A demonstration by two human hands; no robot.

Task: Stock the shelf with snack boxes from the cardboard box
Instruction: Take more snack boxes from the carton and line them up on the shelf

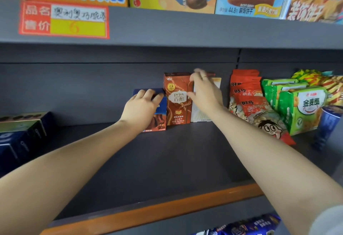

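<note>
Three snack boxes stand in a row at the back of the dark grey shelf (167, 160). My left hand (143, 106) grips the top of a short blue box (161, 121) on the left. A tall brown Pejoy box (177, 101) stands in the middle. My right hand (204, 93) holds the white box (199, 115) on the right, fingers curled over its top and thumb against the brown box's edge. The cardboard box is out of view.
Red snack bags (248, 101) and green bags (300, 108) fill the shelf's right side, with a blue cup (328, 123) in front. Dark blue and gold boxes (20, 132) sit at the left. The shelf above carries a red price label (63, 20) and large boxes. An orange strip (157, 210) edges the shelf front.
</note>
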